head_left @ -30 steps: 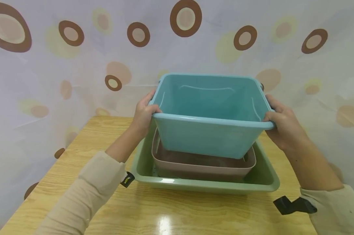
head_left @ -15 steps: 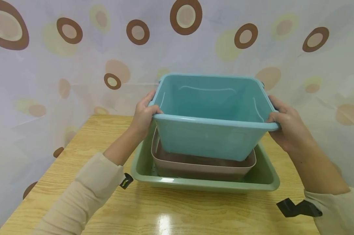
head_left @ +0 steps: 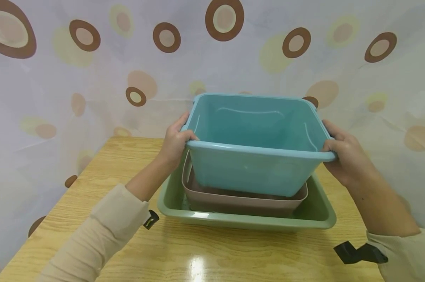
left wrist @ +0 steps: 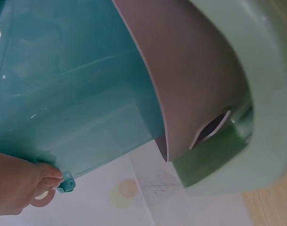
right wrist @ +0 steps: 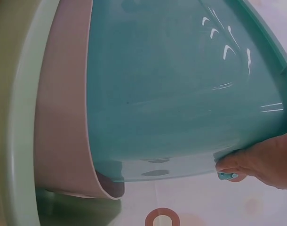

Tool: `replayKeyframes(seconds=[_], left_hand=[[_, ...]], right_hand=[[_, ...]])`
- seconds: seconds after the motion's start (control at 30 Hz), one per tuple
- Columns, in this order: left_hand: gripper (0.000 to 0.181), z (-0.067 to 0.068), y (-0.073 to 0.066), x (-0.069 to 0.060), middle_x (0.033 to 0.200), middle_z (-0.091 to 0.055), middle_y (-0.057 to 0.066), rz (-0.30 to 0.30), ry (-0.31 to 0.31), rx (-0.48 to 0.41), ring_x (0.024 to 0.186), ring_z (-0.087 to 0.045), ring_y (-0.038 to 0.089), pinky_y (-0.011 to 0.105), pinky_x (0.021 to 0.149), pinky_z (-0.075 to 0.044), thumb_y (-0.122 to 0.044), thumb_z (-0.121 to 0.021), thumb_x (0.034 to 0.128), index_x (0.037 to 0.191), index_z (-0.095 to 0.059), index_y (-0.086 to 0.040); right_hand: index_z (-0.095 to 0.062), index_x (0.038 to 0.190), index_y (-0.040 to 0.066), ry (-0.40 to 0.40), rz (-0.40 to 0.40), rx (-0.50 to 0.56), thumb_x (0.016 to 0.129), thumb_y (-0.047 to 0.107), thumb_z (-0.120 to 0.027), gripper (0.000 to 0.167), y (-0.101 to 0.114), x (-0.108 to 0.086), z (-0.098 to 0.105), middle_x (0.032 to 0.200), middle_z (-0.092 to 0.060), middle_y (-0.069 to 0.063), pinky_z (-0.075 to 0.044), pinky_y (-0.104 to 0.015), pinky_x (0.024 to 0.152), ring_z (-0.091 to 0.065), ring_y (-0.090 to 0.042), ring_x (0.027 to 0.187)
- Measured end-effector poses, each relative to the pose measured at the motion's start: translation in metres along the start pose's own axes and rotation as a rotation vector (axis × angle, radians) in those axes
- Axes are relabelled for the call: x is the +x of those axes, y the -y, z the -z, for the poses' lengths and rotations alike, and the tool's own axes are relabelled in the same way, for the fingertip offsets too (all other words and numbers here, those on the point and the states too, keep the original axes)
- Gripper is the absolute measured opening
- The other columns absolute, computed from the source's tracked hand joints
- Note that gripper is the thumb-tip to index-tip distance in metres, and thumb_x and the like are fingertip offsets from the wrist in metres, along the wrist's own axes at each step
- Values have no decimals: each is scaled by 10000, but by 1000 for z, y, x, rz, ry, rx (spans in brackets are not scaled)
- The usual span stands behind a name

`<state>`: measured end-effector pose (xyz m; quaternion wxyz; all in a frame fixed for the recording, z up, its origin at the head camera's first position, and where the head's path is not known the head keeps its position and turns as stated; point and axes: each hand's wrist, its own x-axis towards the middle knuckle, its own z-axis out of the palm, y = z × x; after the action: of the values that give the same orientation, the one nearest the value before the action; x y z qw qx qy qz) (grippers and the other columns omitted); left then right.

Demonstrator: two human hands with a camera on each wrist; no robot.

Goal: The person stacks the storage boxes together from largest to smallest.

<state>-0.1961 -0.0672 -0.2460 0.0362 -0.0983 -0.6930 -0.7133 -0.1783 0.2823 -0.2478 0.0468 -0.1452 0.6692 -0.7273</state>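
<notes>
A deep blue plastic bin [head_left: 247, 172] is held between both hands, its inside bare and its front tilted toward me. My left hand [head_left: 175, 143] grips the left end of its rim, thumb over the front corner. At the opposite end my right hand [head_left: 348, 152] grips the rim in the same way. The bin's bottom sits inside a pinkish-brown basket [head_left: 240, 201], which stands within a wide green basin [head_left: 247, 223]. Whether the bin's underside touches the basket's floor is hidden. Both wrist views show the fingers [left wrist: 49, 176] curled under the bin's rim.
The basin stands on a light wooden table [head_left: 128, 164]. Close behind rises a pale wall covering [head_left: 103, 78] with brown and yellow circles. Black straps [head_left: 360, 252] hang at the wrists beside the beige sleeves [head_left: 103, 231].
The blue bin has sunk slightly lower into the basket and shifted a little to the right, both hands moving with it. The basket and the basin stay in place.
</notes>
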Motion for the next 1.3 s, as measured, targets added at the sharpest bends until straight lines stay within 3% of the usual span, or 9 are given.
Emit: replayKeyframes(seconds=[0.37, 0.63, 0.83, 0.93, 1.07, 1.3], left_hand=[[853, 0, 11, -4, 1560, -135, 107, 25, 23, 36, 1406, -202, 240, 394, 1134, -238, 42, -452, 685, 1477, -141, -14], [847, 1, 21, -5, 1565, -129, 71, 60, 52, 126, 1410, -202, 254, 444, 1126, -241, 5, -461, 719, 1490, -116, -55], [853, 3, 29, -5, 1563, -148, 56, 79, 54, 146, 1395, -234, 254, 460, 1115, -259, -2, -467, 716, 1494, -125, -80], [861, 3, 33, -5, 1560, -157, 59, 76, 56, 139, 1389, -245, 254, 460, 1113, -261, 3, -472, 709, 1494, -127, -81], [871, 3, 37, -6, 1560, -156, 68, 92, 65, 135, 1386, -243, 266, 472, 1109, -260, 4, -473, 707, 1497, -120, -95], [865, 4, 44, -6, 1563, -136, 76, 102, 78, 141, 1389, -229, 280, 487, 1115, -236, -2, -478, 722, 1499, -108, -95]], right_hand=[[224, 1436, 78, 9, -23, 11, 744, -154, -229, 858, -14, 0, 2, 1533, 236, -70, -373, -102, 848, 22, -195, 1392], [213, 1443, 91, 35, -38, -18, 758, -150, -241, 857, -26, 0, 4, 1535, 238, -74, -368, -114, 857, 42, -232, 1392], [184, 1460, 141, 19, -104, -57, 785, -126, -275, 859, -32, 0, 4, 1543, 227, -37, -283, -216, 1045, 110, -278, 1407], [167, 1466, 138, 11, -106, -65, 786, -123, -283, 856, -35, 1, 4, 1550, 204, -44, -296, -218, 1026, 60, -275, 1399], [166, 1464, 102, 20, -87, -71, 776, -129, -281, 852, -40, 0, 5, 1551, 192, -80, -334, -159, 888, -9, -268, 1365], [183, 1455, 107, 15, -102, -69, 762, -131, -270, 862, -46, 0, 4, 1543, 211, -82, -284, -193, 998, 69, -282, 1399]])
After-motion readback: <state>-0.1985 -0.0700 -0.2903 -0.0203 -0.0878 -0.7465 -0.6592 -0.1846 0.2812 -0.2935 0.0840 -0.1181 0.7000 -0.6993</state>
